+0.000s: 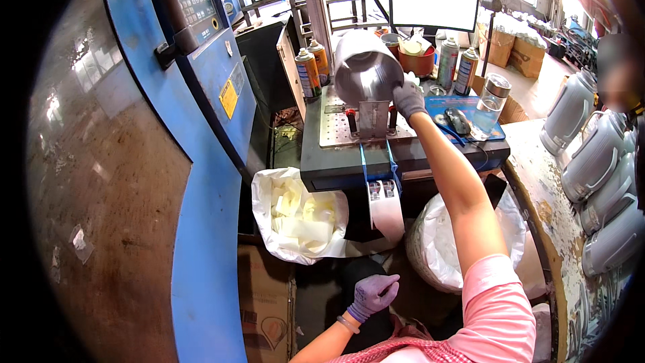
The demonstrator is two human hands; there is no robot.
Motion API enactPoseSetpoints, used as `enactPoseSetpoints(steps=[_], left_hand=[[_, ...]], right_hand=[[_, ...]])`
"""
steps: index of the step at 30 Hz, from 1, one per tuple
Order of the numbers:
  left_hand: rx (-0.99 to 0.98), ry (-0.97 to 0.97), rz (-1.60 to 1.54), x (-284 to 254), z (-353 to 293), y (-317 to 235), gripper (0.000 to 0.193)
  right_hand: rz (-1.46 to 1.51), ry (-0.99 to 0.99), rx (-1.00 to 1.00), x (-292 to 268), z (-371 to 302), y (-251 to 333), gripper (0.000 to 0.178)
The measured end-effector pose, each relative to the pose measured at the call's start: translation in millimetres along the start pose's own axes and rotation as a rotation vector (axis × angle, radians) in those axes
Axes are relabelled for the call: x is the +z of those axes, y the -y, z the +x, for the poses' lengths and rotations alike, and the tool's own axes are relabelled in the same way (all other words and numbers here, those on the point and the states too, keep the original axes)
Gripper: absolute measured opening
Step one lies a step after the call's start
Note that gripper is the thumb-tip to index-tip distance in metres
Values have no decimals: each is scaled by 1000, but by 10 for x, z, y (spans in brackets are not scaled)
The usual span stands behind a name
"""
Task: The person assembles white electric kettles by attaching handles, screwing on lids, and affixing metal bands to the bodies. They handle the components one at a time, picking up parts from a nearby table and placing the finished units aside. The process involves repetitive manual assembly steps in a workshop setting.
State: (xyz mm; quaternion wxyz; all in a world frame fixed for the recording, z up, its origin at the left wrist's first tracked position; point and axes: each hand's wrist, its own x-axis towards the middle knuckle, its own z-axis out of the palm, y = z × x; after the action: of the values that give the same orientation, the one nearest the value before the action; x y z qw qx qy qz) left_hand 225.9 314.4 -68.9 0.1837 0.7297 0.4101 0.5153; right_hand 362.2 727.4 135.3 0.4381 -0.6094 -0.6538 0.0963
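Observation:
A grey jug body (pixel 363 60), hollow and shiny inside, lies on its side with its open end toward me. It rests on a metal fixture (pixel 373 119) mounted on a perforated plate (pixel 332 124). My right hand (pixel 408 99), in a grey glove, grips the jug body's right rim. Below the bench and near my lap, my left hand (pixel 373 297) is in a purple-grey glove with its fingers curled together. Whether anything small is between those fingers is hidden. A strip of labels (pixel 384 205) hangs from the bench front.
Several grey jugs (pixel 591 168) stand on the worn table at right. White-lined bins (pixel 295 242) hold yellowish paper scraps below the bench. Spray cans (pixel 309 70), a water bottle (pixel 490 104), a mouse (pixel 457 121) and a monitor (pixel 433 0) surround the fixture. A blue machine (pixel 208 181) stands left.

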Motion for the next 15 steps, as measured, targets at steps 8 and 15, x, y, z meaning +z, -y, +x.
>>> enactPoseSetpoints(steps=[8,15], left_hand=[[-23,-1,22,-67,-11,1,14],[28,22,-16,104,21,-7,16]], right_hand=[[19,1,-192,-158,-160,-151,65],[-46,-58,-176,-394,-229,-215,84]])
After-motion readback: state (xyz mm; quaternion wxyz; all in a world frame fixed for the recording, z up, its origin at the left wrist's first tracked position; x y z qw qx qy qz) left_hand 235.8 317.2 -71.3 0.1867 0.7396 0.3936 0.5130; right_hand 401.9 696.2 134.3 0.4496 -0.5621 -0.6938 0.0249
